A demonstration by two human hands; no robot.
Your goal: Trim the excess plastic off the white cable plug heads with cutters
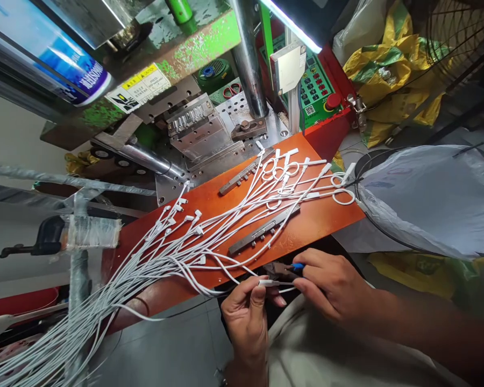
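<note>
Between the thumb and fingers of my left hand (248, 312) is a white cable connector (267, 282), held just off the front edge of the orange board. My right hand (334, 277) is closed around blue-handled pliers (297, 266), whose dark metal head points left; most of the tool is hidden by the fingers. The right thumb and fingertips also meet the thin white end running out from the connector. Many white cables (145, 269) with moulded plugs lie across the orange board (322, 215), a bundle trailing off to the lower left.
Two metal mould bars (262, 231) lie on the board among the cables. Behind stands a press with a steel mould block (199, 129) and a green control panel (314, 97). A white-lined bin (431, 199) is at right, a clamp (44, 239) on the left frame.
</note>
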